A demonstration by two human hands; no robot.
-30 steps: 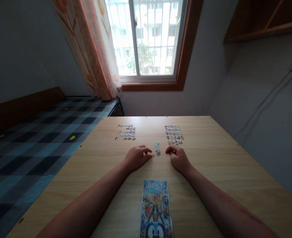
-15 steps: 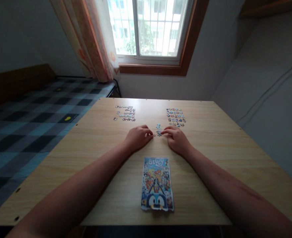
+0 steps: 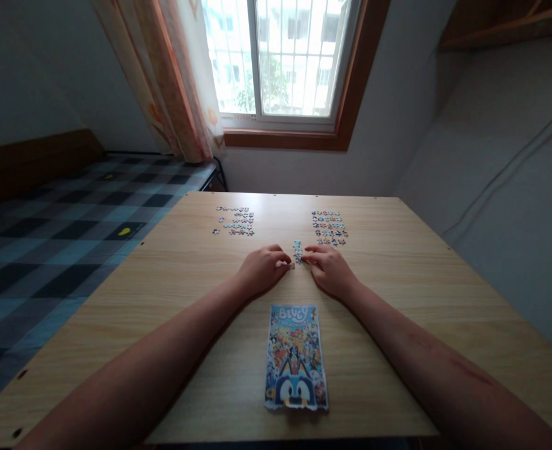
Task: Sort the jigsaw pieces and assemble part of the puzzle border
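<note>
A small joined strip of jigsaw pieces point(image 3: 298, 251) lies on the wooden table between my hands. My left hand point(image 3: 265, 269) pinches a single puzzle piece point(image 3: 292, 266) just left of the strip's near end. On the strip's right side, my right hand point(image 3: 328, 269) rests with its fingertips touching or nearly touching the edge; its thumb and index finger are apart. Close to me lies the Bluey picture sheet point(image 3: 296, 359), printed with cartoon dogs and torn along its near edge.
Loose puzzle pieces are laid out in rows at the far left point(image 3: 238, 222) and far right point(image 3: 329, 225) of the table point(image 3: 200, 387). A bed with a checked cover point(image 3: 69, 212) stands to the left. Beyond the table is a window point(image 3: 294, 62) with a curtain point(image 3: 172, 81).
My left hand has brought its piece slightly nearer to the strip's near end. My right fingertips have closed in on the strip. The whole view has tilted slightly upward.
</note>
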